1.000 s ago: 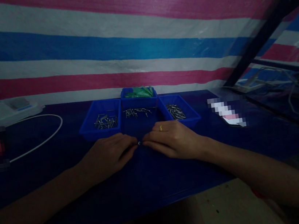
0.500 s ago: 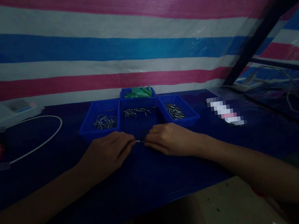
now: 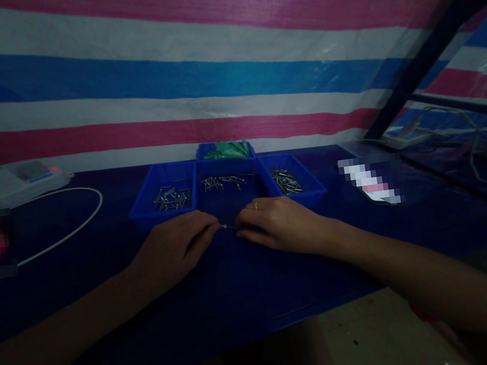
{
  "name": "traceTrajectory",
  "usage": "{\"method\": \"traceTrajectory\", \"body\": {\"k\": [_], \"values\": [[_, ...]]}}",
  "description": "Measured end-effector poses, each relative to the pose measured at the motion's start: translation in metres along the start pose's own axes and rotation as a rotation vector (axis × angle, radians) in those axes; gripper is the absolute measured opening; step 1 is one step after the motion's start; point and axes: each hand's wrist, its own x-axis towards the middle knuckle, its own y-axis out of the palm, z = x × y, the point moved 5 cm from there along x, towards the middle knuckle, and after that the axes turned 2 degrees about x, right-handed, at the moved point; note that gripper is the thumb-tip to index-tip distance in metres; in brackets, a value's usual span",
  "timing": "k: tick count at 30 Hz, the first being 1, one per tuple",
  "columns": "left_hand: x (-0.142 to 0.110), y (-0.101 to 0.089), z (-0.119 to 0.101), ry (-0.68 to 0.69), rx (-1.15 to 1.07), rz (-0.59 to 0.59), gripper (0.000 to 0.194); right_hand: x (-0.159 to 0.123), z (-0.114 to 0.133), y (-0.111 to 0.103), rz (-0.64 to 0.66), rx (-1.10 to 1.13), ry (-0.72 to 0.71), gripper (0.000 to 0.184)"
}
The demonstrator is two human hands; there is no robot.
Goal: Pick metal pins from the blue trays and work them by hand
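Note:
A thin, shiny metal pin (image 3: pixel 228 226) with a wider collar spans the small gap between my two hands, just above the blue table. My left hand (image 3: pixel 183 239) pinches its collared end between thumb and fingers. At the other end, the closed fingertips of my right hand (image 3: pixel 278 223) grip the thin shaft; a ring shows on one finger. Beyond the hands lie several loose metal pins (image 3: pixel 222 182) on the table. More metal pieces fill the left blue bin (image 3: pixel 141 202) and the right blue bin (image 3: pixel 310 182). The pin's ends are hidden by my fingers.
A third blue bin (image 3: pixel 227 164) at the back holds green packets (image 3: pixel 230 149). On the left are a white device (image 3: pixel 23 181) with a red light and a looping white cable (image 3: pixel 89 218). A blurred-out phone-like object (image 3: pixel 372 185) lies right. Striped sheeting (image 3: pixel 212 79) hangs behind the table.
My hands have drawn slightly apart, exposing more of the pin's shaft. The pin, first seen as a small bright spot, now shows lengthwise between them. The bins have not moved.

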Motion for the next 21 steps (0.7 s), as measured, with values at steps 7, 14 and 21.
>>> {"method": "traceTrajectory", "body": {"k": [7, 14, 21], "values": [[-0.002, -0.0005, -0.0011, 0.043, 0.075, 0.004, 0.026, -0.0001, 0.0, -0.0008, -0.007, 0.003, 0.016, 0.021], [-0.0037, 0.0034, -0.0047, 0.164, 0.348, -0.015, 0.029, -0.0006, -0.002, -0.0011, -0.049, -0.032, 0.064, 0.021], [-0.0036, 0.008, -0.0001, 0.107, 0.322, 0.052, 0.029, -0.0015, -0.0018, -0.0013, -0.043, -0.072, 0.077, 0.021]]}}
